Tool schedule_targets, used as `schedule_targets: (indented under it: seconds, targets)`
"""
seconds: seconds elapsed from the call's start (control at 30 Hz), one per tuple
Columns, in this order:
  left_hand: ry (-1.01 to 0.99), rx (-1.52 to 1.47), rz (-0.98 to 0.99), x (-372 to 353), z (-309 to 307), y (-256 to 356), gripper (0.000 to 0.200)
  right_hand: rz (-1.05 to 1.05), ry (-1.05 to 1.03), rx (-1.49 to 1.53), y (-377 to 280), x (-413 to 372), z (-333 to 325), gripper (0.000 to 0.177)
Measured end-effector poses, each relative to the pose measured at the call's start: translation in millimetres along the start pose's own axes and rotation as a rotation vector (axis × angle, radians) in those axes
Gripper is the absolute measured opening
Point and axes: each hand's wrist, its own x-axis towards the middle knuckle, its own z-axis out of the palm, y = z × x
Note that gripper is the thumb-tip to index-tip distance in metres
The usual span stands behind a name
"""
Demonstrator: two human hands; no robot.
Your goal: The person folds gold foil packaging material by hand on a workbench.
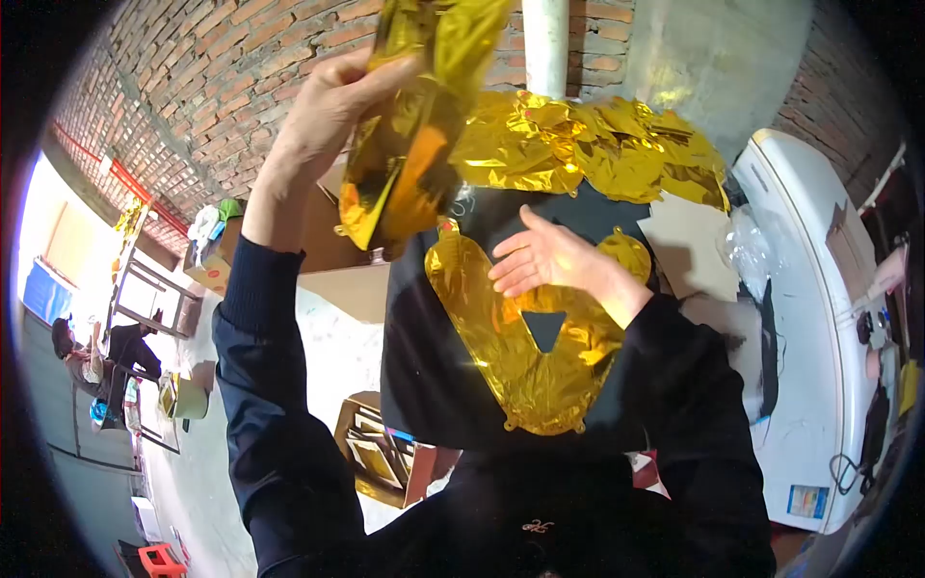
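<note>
My left hand (337, 111) is raised at the upper left, its fingers closed on a shiny gold foil piece (409, 164) that hangs down from it. Below and to the right, my right hand (544, 255) hovers over or rests on a flat gold foil shape (530, 385), palm showing and fingers stretched out; contact cannot be made out. That foil shape has a dark triangular opening and small tabs, and lies on a black surface (414, 356). Behind it, a heap of gold foil pieces (597, 144) spreads along the far edge.
A white machine or appliance (809, 337) stands at the right, with clear plastic (747, 246) beside it. An open cardboard box (419, 472) sits at lower left. Brick wall (241, 87) and a white pipe (545, 48) rise behind. A seated person (87, 361) is far left.
</note>
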Motion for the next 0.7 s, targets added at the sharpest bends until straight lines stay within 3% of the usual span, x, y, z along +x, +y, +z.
schedule_targets:
  seconds: [0.07,0.17,0.2,0.23,0.3,0.33,0.37,0.43,0.47,0.5,0.6,0.7]
  targets:
    - [-0.13,0.019,0.002,-5,23,21,0.029,0.072,-0.074,0.179,23,-7,13,0.099]
    - [-0.212,0.027,0.108,-12,60,34,0.037,-0.024,-0.173,0.386,50,-17,23,0.105]
    - [-0.243,0.11,0.097,-14,65,36,0.038,-0.119,-0.282,0.542,58,-17,15,0.116]
    - [-0.275,0.193,0.085,-16,72,41,0.038,-0.188,-0.085,0.524,46,-38,38,0.119]
    - [-0.351,0.189,0.135,-32,85,52,0.028,-0.316,-0.259,0.708,39,-52,19,0.123]
    - [-0.353,0.128,0.093,-47,93,55,0.026,-0.407,-0.273,0.661,39,-55,10,0.124]
    - [-0.355,0.068,0.047,-63,101,56,0.025,-0.503,-0.288,0.557,40,-62,1,0.118]
    - [-0.443,0.245,0.462,-78,109,38,0.019,-0.624,0.032,0.371,39,-82,5,0.107]
    - [-0.427,0.261,0.475,-94,118,28,0.019,-0.379,-0.203,0.687,26,-94,0,0.095]
    - [-0.466,0.208,0.423,-111,123,23,0.021,-0.42,-0.079,0.495,33,-100,-4,0.08]
    - [-0.462,0.224,0.385,-161,145,-21,0.037,-0.437,0.196,0.4,40,-82,-30,0.06]
    - [-0.41,0.171,0.319,-202,169,-63,0.042,-0.301,0.452,0.312,57,-60,-49,0.053]
